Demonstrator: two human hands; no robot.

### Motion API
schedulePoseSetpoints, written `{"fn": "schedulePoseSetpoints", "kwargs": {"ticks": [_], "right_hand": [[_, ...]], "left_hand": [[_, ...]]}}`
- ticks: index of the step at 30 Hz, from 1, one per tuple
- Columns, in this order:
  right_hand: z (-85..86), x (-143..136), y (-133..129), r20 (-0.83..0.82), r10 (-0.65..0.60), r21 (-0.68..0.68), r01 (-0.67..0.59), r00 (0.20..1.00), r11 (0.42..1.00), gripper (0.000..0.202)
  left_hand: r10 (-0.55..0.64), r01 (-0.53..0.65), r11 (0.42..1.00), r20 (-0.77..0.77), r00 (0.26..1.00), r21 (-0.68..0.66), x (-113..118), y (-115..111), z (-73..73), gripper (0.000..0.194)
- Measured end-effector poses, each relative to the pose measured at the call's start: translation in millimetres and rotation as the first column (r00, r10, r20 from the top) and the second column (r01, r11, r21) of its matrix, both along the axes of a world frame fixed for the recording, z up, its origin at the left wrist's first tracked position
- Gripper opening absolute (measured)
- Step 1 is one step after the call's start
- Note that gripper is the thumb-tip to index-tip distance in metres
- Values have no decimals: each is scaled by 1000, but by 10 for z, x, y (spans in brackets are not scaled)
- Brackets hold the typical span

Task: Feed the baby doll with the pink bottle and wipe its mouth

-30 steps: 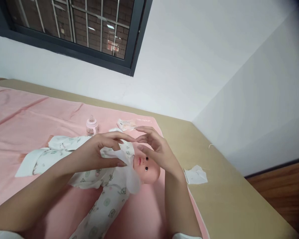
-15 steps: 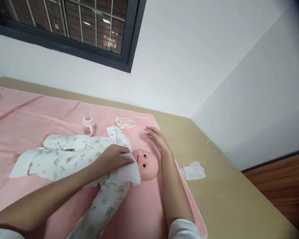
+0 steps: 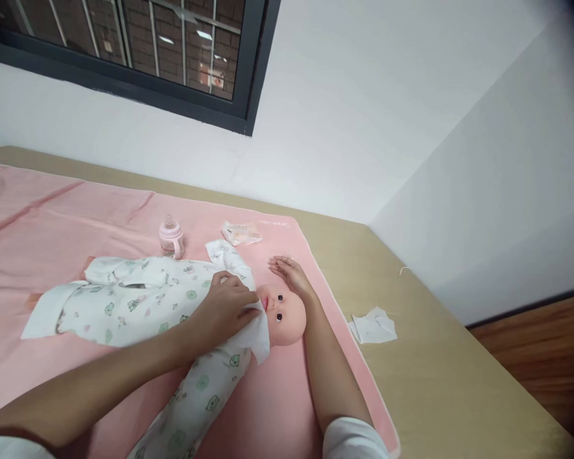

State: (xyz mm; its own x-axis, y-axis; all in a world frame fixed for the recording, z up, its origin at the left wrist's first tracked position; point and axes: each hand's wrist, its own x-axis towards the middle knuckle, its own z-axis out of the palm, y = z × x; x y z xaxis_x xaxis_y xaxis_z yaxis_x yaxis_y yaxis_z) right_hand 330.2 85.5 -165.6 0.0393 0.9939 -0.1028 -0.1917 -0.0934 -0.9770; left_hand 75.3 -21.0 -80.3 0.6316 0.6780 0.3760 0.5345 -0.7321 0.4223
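Note:
A baby doll (image 3: 287, 319) in white printed clothes lies on its back on a pink blanket (image 3: 277, 408), its head toward the right. My left hand (image 3: 227, 306) is closed on a white tissue (image 3: 256, 335) at the doll's chin and neck. Part of the tissue hangs down over the collar and shoulder. Beside the far side of the doll's head rests my right hand (image 3: 289, 273), its fingers stretched out and holding nothing. The right wrist and forearm lie close along the crown of the head.
Beyond the doll stand a pink baby bottle (image 3: 171, 237) with handles and a soft wipes packet (image 3: 242, 233). A crumpled white tissue (image 3: 374, 326) lies on the wooden surface (image 3: 411, 376) to the right. Behind are a white wall and a dark-framed window (image 3: 143, 95).
My right hand has come down and nearer to the doll's head. My left hand has shifted a little with the tissue, its fingers now more bent over the chin area.

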Motion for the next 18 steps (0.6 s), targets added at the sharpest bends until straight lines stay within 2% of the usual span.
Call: {"fn": "schedulePoseSetpoints", "kwargs": {"ticks": [8, 11, 18], "right_hand": [[-77, 37, 29, 2, 1, 25, -1, 1000, 1000, 23], [-85, 32, 30, 15, 0, 25, -1, 1000, 1000, 23], [-64, 24, 20, 44, -2, 22, 1, 999, 1000, 18]], "left_hand": [[28, -23, 995, -50, 998, 100, -43, 82, -43, 14], [31, -28, 993, -24, 999, 115, -47, 90, -50, 16], [5, -7, 987, 11, 1000, 161, -69, 146, -86, 42]]}}
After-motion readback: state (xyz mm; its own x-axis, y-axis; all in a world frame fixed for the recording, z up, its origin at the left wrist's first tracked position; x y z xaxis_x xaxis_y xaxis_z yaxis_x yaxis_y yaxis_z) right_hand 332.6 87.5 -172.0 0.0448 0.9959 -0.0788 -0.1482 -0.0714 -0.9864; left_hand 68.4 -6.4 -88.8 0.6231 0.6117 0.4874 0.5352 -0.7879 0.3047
